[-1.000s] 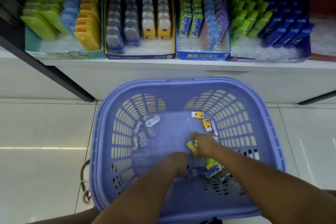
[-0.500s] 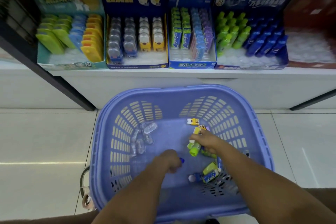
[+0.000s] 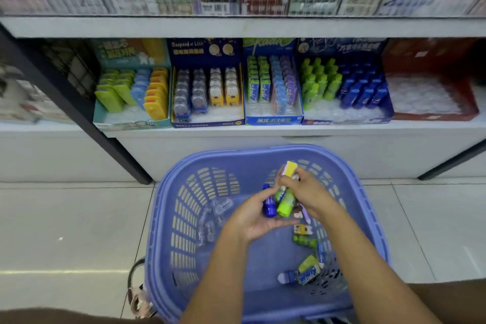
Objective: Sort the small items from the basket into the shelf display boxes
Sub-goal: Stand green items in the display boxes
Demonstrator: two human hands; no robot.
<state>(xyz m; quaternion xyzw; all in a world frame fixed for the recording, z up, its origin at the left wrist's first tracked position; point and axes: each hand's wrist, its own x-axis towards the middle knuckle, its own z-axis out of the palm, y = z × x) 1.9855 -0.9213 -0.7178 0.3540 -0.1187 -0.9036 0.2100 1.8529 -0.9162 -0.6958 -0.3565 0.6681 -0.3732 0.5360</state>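
A purple basket [image 3: 168, 223] stands on the floor below the shelf. Above its middle my left hand [image 3: 252, 216] lies palm up and holds a small blue bottle [image 3: 268, 205]. My right hand [image 3: 307, 192] grips a bunch of items: a green bottle [image 3: 286, 205], a yellow piece [image 3: 289, 168] and others partly hidden. Loose items stay in the basket: clear capsules [image 3: 215, 216] at left, a yellow bus-shaped piece [image 3: 302, 229], a green bottle [image 3: 306, 241] and small packs [image 3: 307, 272] at right.
Display boxes line the shelf: green, blue and yellow flat cases [image 3: 131, 92], bus-shaped erasers [image 3: 207, 92], small packs [image 3: 272, 84], green and blue bottles [image 3: 342, 84], and a red box [image 3: 431, 97] with white trays. A black frame post [image 3: 79, 113] slants at left.
Both hands have risen from the basket floor and come together. My left hand turned palm up with a blue bottle. My view tilted up, showing the upper shelf.
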